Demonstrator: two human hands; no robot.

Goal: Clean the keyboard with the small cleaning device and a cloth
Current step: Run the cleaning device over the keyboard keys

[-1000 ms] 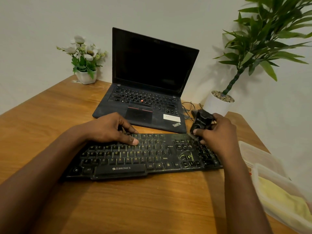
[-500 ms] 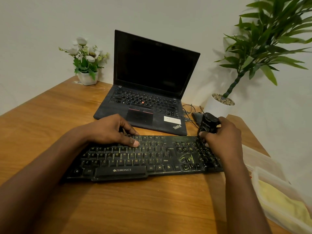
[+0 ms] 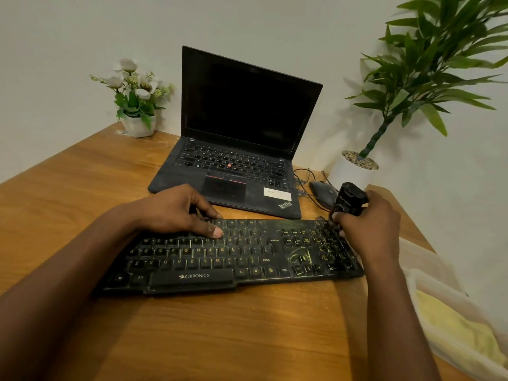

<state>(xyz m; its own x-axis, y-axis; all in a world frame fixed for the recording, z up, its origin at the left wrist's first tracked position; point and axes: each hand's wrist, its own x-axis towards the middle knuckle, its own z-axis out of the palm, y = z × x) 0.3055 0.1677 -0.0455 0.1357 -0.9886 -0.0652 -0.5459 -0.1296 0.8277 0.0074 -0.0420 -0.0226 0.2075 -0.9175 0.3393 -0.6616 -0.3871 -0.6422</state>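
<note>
The right hand [image 3: 368, 229] grips a small black plastic cleaning device [image 3: 350, 199] at the flat black keyboard's [image 3: 233, 257] far right corner. The left hand [image 3: 176, 213] lies flat, empty, steadying it. The device looks light and rigid, best held round its body.

A single wide-angle view is taken from head height, angled forward and down, close over the worktop [image 3: 82, 174], with a wall corner faced beyond.
</note>
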